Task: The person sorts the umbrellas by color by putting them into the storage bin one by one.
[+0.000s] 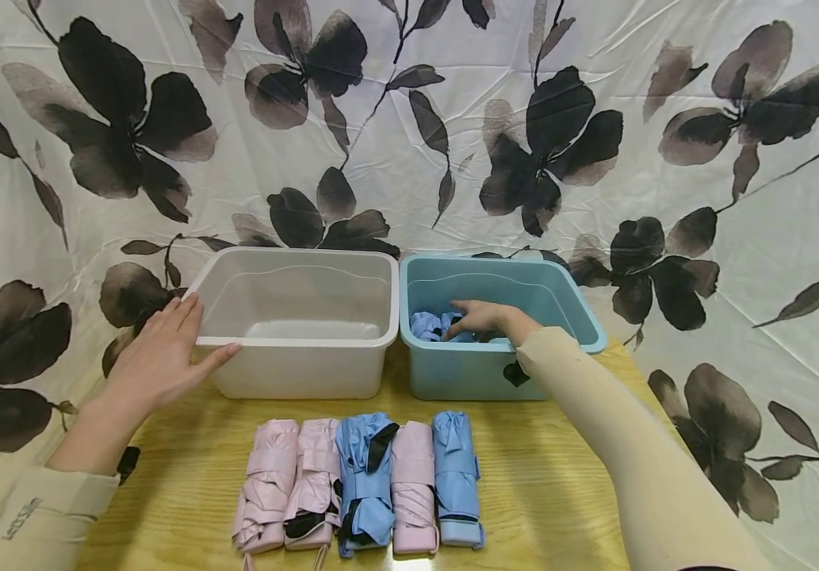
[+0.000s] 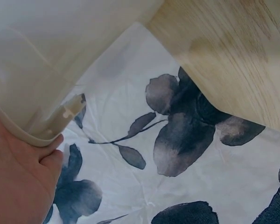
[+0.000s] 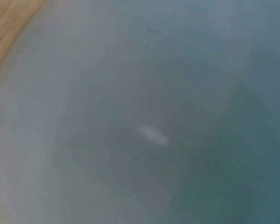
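Observation:
My left hand (image 1: pixel 159 357) rests with straight fingers on the left rim of a whitish plastic bin (image 1: pixel 302 371). In the left wrist view, that hand (image 2: pixel 18 179) touches the bin's rim (image 2: pixel 32 139). My right hand (image 1: pixel 491 319) reaches over the front rim into a blue bin (image 1: pixel 473 382), thumb and forefinger spread apart beside a blue folded umbrella (image 1: pixel 425 327) inside. Its other fingers are hidden. Only the blurred blue bin wall (image 3: pixel 130 93) fills most of the right wrist view.
Before the bins lies a row of folded umbrellas on the wooden table (image 1: pixel 545 476): pink ones (image 1: pixel 269 484) and blue ones (image 1: pixel 456 476), with black patches on some. A flower-patterned cloth (image 1: pixel 409 143) hangs behind and beside the table.

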Available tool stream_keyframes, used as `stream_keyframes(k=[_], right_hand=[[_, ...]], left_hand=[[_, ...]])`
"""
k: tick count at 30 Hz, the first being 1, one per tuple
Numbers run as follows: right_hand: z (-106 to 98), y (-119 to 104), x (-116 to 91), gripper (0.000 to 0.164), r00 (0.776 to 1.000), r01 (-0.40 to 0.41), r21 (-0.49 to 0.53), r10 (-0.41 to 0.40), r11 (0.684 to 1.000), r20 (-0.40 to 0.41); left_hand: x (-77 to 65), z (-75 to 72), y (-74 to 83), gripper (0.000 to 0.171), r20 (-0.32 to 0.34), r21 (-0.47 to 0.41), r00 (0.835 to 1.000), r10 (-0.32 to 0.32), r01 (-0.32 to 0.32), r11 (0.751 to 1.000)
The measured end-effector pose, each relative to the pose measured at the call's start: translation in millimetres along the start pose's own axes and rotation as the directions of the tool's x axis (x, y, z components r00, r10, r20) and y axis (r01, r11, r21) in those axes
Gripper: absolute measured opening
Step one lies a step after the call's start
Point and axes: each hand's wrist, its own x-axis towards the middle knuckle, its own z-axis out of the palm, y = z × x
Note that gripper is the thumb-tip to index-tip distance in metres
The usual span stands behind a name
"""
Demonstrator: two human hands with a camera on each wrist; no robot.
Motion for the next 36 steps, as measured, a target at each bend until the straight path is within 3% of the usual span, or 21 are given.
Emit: stream_keyframes(k=[6,16,21,28,36], right_hand=[[-1,-4,-4,0.086,1.000,0.012,-0.007,-0.012,1.000,0.020],[-6,-10,-22,0.080,0.994,0.062,0.014,-0.060,0.998,-0.092],[-9,-10,-41,0.079,0.980,0.139,0.074,-0.126,0.988,-0.152],[-4,-9,-77,0.075,0.940,0.274,0.200,-0.218,0.941,-0.263],[8,0,-115,0.068,0.847,0.446,0.223,-0.328,0.867,-0.417]], left_hand=[[-1.0,-1.1,0.8,0.101,0.000,-0.004,1.000,0.001,-0.001,1.000],[-0.1,-1.6,0.6,0.101,-0.022,-0.002,1.000,0.014,-0.014,1.000],[0.6,-0.3,-0.3,0.101,-0.019,-0.009,1.000,0.017,-0.017,1.000],[-0.3,2.2,-1.5,0.101,-0.011,-0.005,1.000,0.013,-0.013,1.000],[-0.7,1.1,-1.1,0.101,-0.015,-0.002,1.000,0.016,-0.016,1.000]])
